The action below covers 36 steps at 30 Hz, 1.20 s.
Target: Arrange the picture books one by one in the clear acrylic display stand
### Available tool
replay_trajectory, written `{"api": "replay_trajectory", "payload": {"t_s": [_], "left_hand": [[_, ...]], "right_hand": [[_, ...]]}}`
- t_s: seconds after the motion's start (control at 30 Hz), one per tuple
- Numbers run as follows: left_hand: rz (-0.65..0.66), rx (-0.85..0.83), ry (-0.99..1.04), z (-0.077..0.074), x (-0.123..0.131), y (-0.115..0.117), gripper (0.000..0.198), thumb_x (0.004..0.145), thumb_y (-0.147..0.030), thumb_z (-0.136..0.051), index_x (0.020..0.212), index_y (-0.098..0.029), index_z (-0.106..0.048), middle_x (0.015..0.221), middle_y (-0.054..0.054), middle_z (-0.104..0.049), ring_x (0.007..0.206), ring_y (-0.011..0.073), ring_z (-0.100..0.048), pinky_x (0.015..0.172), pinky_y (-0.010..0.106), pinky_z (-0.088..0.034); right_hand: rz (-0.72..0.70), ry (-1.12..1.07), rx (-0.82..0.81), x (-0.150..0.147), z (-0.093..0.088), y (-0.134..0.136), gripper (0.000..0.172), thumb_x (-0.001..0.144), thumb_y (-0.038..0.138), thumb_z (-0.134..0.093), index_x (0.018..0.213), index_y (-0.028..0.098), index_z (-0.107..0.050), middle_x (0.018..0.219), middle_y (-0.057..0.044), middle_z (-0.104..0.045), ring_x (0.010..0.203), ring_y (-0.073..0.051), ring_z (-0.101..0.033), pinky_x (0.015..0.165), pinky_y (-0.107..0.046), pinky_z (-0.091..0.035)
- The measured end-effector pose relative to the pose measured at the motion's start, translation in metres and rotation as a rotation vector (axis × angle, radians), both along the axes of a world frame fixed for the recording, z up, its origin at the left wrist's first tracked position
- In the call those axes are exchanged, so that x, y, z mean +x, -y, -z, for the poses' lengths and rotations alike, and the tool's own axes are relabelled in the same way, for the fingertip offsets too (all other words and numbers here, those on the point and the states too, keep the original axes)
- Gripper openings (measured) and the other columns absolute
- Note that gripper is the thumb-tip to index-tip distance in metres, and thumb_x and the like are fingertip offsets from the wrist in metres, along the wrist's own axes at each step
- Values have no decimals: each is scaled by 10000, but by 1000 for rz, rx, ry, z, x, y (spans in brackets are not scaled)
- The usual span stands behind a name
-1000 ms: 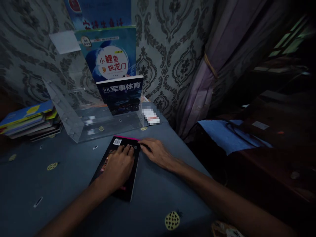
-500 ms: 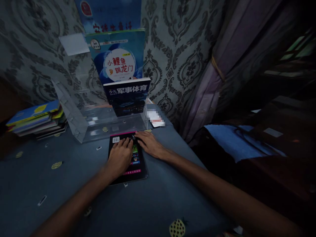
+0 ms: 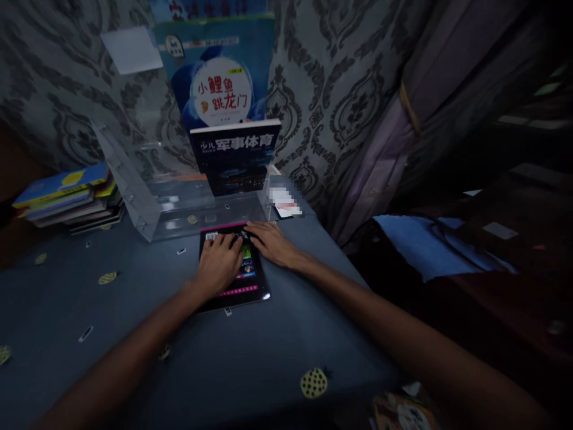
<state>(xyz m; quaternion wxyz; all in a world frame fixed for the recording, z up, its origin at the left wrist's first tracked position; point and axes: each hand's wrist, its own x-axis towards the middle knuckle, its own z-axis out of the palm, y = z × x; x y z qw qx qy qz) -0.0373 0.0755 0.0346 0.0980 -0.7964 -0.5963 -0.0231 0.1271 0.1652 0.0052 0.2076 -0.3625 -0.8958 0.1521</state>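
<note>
A black book with a pink edge [image 3: 248,284] lies flat on the blue tablecloth [image 3: 134,310], its far edge against the clear acrylic stand [image 3: 147,203]. My left hand [image 3: 219,266] rests palm down on the cover, fingers stretched toward the barcode. My right hand [image 3: 271,242] lies flat on the book's far right corner, fingers pointing left. In the stand a dark blue book [image 3: 235,156] stands upright, with a larger light blue picture book [image 3: 219,77] behind it.
A stack of books [image 3: 71,200] lies at the left by the wall. A small card [image 3: 286,203] lies right of the stand. A purple curtain [image 3: 385,137] hangs at the right, with a blue cloth [image 3: 430,245] on dark furniture beyond the table's edge.
The black book has turned from a slant to square with the stand and slid up against it. Both hands moved forward with it and stayed flat on the cover.
</note>
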Motion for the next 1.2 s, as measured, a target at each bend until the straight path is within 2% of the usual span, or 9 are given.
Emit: {"api": "replay_trajectory", "payload": {"t_s": [0.13,0.33,0.5,0.7,0.93,1.07,1.2], "left_hand": [[-1,-17,8,1,-2,-1,397,1014,-290,-411,1365,-143,-524,1392,131,-560,1224,318,-499,960,500,-433],[15,-13,33,6,-7,-3,407,1020,-312,-397,1375,-157,-521,1389,132,-559,1220,316,-500,951,501,-431],[47,17,82,9,-8,-1,382,1010,-288,-423,1347,-164,-554,1367,133,-582,1214,319,-516,957,511,-433],[257,72,172,11,-6,24,323,989,-245,-452,1223,-115,-631,1253,161,-644,1135,309,-578,942,490,-475],[537,36,309,7,-2,65,300,976,-175,-466,1220,-133,-635,1189,125,-668,1157,266,-573,962,455,-484],[569,35,271,5,0,69,314,948,-144,-486,1227,-133,-630,1164,129,-670,1166,281,-565,976,485,-462],[561,57,241,6,1,68,281,952,-159,-497,1194,-142,-641,1145,123,-666,1142,276,-577,950,457,-476]], "right_hand": [[-23,16,2,4,1,17,398,979,221,-466,1356,154,-576,1454,-134,-545,1390,-278,-441,1145,-522,-316],[-88,3,-14,19,3,48,409,993,275,-450,1370,164,-563,1458,-123,-544,1394,-268,-437,1140,-524,-328],[-69,-38,-14,22,9,54,415,987,287,-442,1380,206,-548,1466,-90,-541,1393,-259,-444,1145,-539,-317],[-73,-54,-4,22,10,52,456,986,271,-395,1425,179,-474,1449,-111,-551,1372,-247,-461,1139,-519,-336],[-67,-46,-17,22,9,53,465,973,246,-387,1425,161,-455,1445,-120,-550,1370,-257,-457,1144,-520,-325],[-77,-42,-20,22,7,53,468,965,229,-394,1419,141,-462,1456,-123,-541,1382,-255,-446,1156,-514,-313],[-117,-39,-31,27,8,56,487,966,255,-414,1435,128,-450,1499,-138,-490,1421,-264,-400,1163,-529,-305]]}}
